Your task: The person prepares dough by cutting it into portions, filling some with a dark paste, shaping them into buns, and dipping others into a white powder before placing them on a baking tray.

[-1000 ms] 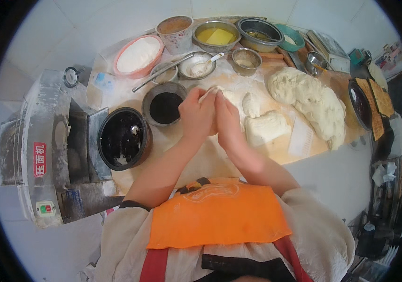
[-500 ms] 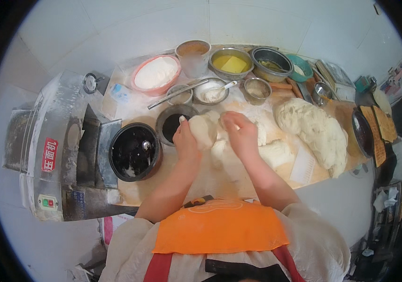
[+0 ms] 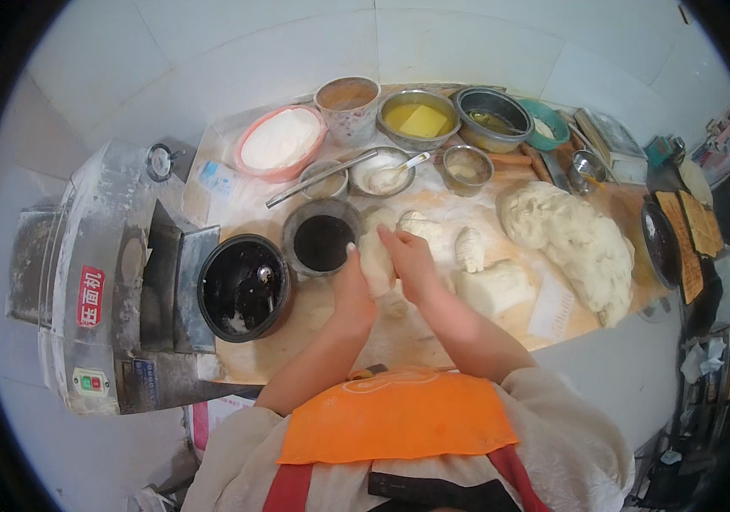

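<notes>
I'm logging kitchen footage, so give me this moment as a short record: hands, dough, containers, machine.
Hands: left hand and right hand both hold one dough piece
Other dough: large dough mass at right; dough block nearer the hands
Containers: grey bowl with dark contents; black pot to its lower left; pink bowl of white powder behind
Machine: metal machine at far left

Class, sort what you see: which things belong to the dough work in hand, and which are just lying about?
Probably belonging:
- dough piece, held by left hand and right hand
- large dough mass
- pink bowl of white powder

Apparently lying about:
- bluish packet
- crumpled white paper
- brown flat pieces
</notes>
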A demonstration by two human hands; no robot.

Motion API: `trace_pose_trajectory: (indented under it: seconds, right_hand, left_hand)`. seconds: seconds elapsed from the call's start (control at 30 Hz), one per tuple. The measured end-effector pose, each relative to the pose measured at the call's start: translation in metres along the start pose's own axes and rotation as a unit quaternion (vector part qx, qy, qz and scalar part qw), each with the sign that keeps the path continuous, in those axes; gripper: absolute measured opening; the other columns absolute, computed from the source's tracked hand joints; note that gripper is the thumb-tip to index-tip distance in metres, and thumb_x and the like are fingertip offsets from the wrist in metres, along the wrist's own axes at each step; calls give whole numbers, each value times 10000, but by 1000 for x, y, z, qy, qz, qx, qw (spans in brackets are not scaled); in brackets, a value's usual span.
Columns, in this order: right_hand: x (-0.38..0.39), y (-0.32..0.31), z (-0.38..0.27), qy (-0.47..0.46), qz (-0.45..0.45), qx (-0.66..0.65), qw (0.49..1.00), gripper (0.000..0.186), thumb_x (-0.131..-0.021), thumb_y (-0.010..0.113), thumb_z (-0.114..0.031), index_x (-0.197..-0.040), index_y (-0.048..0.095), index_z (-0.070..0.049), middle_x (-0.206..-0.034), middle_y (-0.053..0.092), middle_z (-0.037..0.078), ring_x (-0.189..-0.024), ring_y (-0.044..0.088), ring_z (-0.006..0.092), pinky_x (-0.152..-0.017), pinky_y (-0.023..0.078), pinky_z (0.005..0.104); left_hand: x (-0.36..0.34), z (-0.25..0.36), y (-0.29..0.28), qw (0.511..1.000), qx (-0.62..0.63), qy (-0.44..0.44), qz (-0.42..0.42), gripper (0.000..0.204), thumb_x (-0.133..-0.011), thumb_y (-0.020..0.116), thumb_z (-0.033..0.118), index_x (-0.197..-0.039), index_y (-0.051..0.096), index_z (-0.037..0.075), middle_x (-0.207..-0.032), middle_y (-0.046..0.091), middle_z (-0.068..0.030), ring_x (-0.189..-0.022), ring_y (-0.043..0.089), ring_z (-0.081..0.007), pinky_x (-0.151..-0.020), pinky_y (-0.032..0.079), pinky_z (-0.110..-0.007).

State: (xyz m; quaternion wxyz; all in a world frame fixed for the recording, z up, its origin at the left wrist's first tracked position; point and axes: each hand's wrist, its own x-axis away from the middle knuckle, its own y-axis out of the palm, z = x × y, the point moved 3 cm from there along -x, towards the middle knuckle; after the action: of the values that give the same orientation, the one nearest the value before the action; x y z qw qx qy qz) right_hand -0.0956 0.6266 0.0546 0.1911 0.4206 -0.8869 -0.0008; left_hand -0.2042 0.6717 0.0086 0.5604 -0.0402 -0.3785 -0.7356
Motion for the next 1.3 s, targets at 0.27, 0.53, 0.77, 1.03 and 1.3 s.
trace_pose_trajectory:
  seconds: [0.27,0.53,0.77,1.03,1.3]
  right_hand:
    - [-24,7,11,-176,82,171,966,467,-916,618,-388,-678,591,13,-626,588,32,-583,477,131,-561,408,327]
    - [-44,-18,9,-139,-24,33,989,370,-885,660,-320,-641,555,-62,-585,481,10,-562,488,166,-553,405,338]
    - [-1,-6,-27,-494,-88,321,804,218,-791,691,-164,-951,676,-16,-790,663,126,-710,653,269,-674,527,356]
    - [-250,-67,12,28,199,216,955,355,-705,796,-262,-932,712,-2,-799,694,100,-677,658,184,-639,518,322]
    - [-290,-49,-25,-213,109,196,951,210,-683,686,-44,-891,671,-21,-700,618,24,-615,534,118,-614,452,265]
  left_hand:
    - [-3,29,20,914,-324,240,41,332,-943,581,281,-855,666,-28,-736,633,-29,-669,522,-103,-612,437,-293]
    - [-13,28,-6,960,-82,-228,-138,716,-977,284,607,-1422,364,52,-1395,483,-108,-1263,469,-299,-1059,334,-493]
    - [-50,31,-22,974,162,-109,-114,354,-957,519,180,-1273,531,20,-1226,603,-147,-1075,616,-288,-922,503,-432]
    - [-15,68,-47,956,-270,71,-94,438,-838,652,85,-1259,556,11,-1184,623,-67,-1093,586,-171,-946,449,-303]
    - [-4,62,-91,995,-41,-67,-67,461,-792,652,19,-1239,547,-23,-1156,635,-104,-1054,624,-206,-909,498,-326]
